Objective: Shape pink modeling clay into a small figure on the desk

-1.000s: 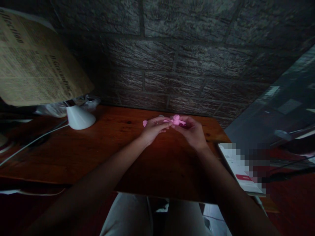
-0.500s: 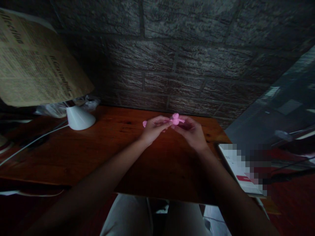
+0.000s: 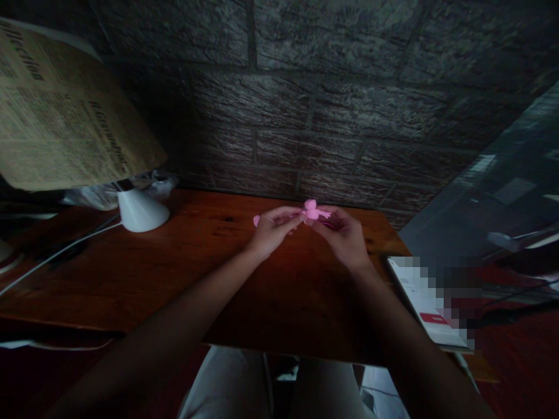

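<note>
A small pink object with rounded lumps [image 3: 311, 208] and a thin, flared end is held between my two hands above the wooden desk. My left hand [image 3: 276, 227] pinches its left side with thumb and fingers. From the other side, my right hand [image 3: 343, 233] grips it, thumb below and fingers partly hidden behind. A pink rounded end [image 3: 256, 220] shows past the left hand's far side; whether it joins the lumps is hidden by the fingers. A thin pink strand shows near the right fingers.
On the left of the desk [image 3: 174, 273] stands a lamp with a white base [image 3: 142, 210] and newsprint shade [image 3: 65, 116]; its white cord [image 3: 61, 251] runs left. Behind it lies clear plastic [image 3: 98, 196]. A brick wall [image 3: 279, 105] backs the desk. A white flat item [image 3: 419, 297] lies right.
The right hand has shifted slightly, and the pink object's flared end now tilts a little more downward. The left hand stays nearly in place.
</note>
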`<state>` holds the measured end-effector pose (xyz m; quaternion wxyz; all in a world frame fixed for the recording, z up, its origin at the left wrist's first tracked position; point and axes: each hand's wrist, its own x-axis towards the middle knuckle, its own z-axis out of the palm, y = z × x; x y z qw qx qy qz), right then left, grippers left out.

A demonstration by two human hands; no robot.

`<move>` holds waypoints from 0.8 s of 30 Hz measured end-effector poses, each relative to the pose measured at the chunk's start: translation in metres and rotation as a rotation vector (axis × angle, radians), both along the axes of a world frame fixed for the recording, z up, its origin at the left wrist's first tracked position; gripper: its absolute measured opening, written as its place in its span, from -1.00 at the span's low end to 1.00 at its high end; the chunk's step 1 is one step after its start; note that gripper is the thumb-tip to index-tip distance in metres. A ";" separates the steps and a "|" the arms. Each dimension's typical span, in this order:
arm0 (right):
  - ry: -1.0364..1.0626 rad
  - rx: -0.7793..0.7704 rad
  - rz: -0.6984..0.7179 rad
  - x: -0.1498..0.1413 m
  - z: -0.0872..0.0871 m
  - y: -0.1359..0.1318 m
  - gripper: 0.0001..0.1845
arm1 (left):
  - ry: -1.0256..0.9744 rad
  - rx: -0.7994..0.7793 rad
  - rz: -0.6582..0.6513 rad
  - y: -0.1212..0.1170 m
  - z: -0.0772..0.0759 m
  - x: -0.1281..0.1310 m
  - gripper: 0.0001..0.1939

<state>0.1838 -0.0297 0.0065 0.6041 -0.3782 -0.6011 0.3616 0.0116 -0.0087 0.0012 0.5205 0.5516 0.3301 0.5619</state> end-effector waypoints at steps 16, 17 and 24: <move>0.024 0.015 0.009 0.000 0.001 0.000 -0.68 | 0.007 0.071 0.005 0.000 0.000 0.000 -0.79; 0.025 0.022 0.005 0.001 0.001 0.000 -0.68 | 0.005 0.073 0.002 0.000 0.000 0.000 -0.79; 0.007 -0.010 -0.004 0.000 0.000 0.000 -0.66 | 0.040 0.087 0.026 -0.001 0.000 0.000 -0.78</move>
